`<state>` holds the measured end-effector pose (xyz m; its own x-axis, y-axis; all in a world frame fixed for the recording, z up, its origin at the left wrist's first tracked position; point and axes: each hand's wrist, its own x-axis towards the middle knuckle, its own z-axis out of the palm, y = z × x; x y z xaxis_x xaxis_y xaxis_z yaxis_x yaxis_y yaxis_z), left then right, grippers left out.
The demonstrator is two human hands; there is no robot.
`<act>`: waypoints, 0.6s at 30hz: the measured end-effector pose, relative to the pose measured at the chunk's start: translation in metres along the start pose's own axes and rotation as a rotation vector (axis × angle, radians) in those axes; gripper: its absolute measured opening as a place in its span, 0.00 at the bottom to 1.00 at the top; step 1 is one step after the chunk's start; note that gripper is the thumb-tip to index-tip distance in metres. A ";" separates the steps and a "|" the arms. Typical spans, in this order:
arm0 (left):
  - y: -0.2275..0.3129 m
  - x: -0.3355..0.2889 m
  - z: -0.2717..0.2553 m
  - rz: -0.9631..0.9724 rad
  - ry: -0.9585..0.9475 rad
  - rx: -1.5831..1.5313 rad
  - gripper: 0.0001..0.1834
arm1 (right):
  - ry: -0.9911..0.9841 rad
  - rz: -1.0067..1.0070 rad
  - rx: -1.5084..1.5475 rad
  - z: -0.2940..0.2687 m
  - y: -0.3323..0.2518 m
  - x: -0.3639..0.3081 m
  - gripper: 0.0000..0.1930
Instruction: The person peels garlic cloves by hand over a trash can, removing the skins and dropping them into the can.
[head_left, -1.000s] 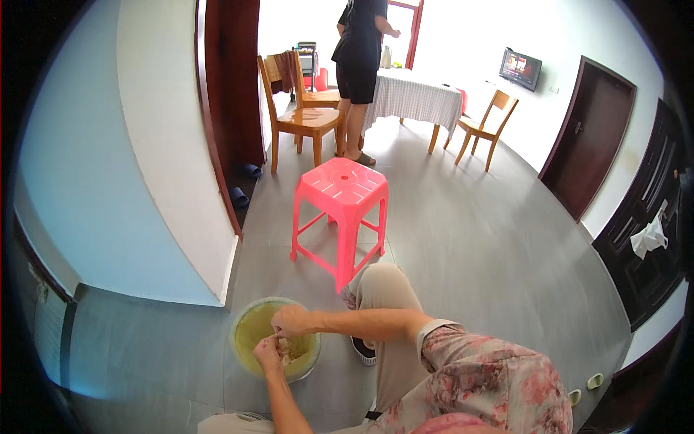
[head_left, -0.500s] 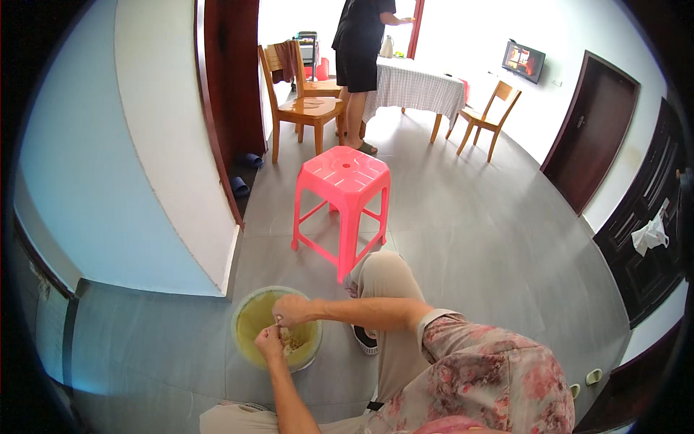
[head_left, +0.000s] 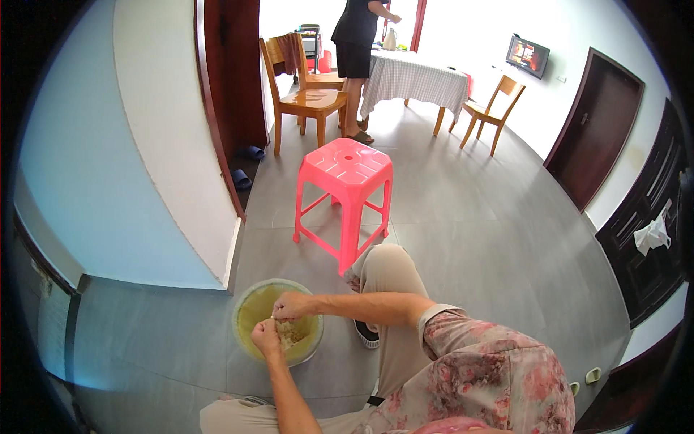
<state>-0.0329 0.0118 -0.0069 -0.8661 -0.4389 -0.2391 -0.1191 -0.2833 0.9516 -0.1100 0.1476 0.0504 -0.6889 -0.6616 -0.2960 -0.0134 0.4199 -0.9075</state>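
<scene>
Both my hands are held close together above a round bucket [head_left: 246,307] with a yellow-green inside, standing on the floor before me. My left hand [head_left: 266,337] is closed, with thumb and fingers pinched together over the bucket's near left part. Just above it, my right hand [head_left: 291,305] is closed too, reaching in from the right. A small pale bit seems to lie between the fingertips, too small to name. Beneath the hands, pale brown scraps [head_left: 292,337] lie in the bucket, partly hidden by my fingers.
A pink plastic stool [head_left: 347,163] stands beyond the bucket. Farther back are wooden chairs [head_left: 311,105], a table with a checked cloth [head_left: 412,79] and a standing person [head_left: 354,43] in dark clothes. A wall corner [head_left: 181,181] rises at left; my bent knee [head_left: 390,271] is right of the bucket.
My left hand has shifted slightly left, and the two hands have drawn a little apart over the bucket. The person at the back has moved an arm and shifted slightly.
</scene>
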 end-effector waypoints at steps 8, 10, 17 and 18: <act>0.016 -0.007 0.005 0.026 -0.014 0.013 0.06 | -0.046 0.086 0.296 0.000 0.003 0.003 0.13; 0.019 -0.009 0.001 -0.002 -0.018 -0.023 0.07 | -0.042 0.119 0.288 0.003 0.000 0.004 0.14; 0.029 -0.016 0.001 -0.223 -0.003 -0.243 0.08 | -0.007 0.030 0.342 0.007 -0.001 0.000 0.12; 0.027 -0.016 0.000 -0.227 0.001 -0.235 0.08 | 0.027 -0.003 0.370 0.011 0.000 0.000 0.12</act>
<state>-0.0219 0.0110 0.0230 -0.8299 -0.3427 -0.4403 -0.1936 -0.5632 0.8033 -0.1019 0.1411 0.0476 -0.7082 -0.6437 -0.2900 0.2447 0.1616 -0.9561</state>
